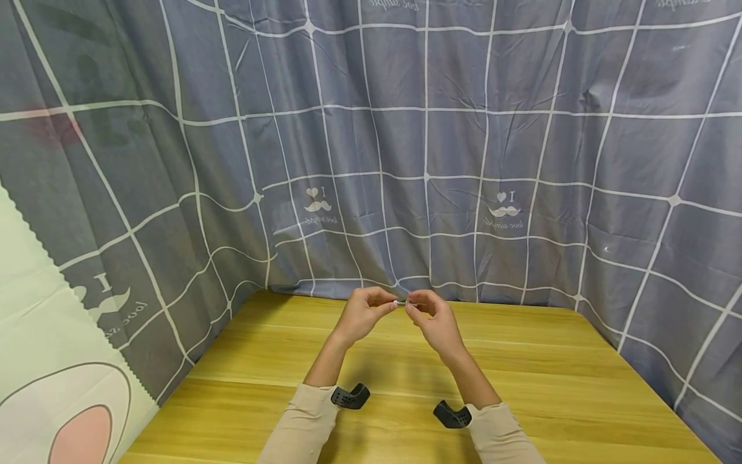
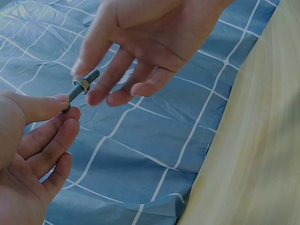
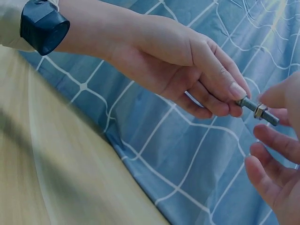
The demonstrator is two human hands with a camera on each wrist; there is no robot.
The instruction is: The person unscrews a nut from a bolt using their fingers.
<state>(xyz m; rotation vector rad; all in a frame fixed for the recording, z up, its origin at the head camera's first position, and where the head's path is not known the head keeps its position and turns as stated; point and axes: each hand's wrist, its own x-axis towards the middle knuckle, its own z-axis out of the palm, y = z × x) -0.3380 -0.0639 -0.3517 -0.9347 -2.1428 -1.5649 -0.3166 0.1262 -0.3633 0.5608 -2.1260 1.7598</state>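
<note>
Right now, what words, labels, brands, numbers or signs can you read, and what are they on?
"I": on the curtain, mirrored, beside a heart, above a moustache.
"love simple": on the same curtain, mirrored, slightly blurred.
Some copies are cut off or unclear.
Bolt and nut: no readable marks.

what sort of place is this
Likely a curtained-off work corner: a wood-grain table, grey checked curtains hung around it, and a pale cloth at the left.
</note>
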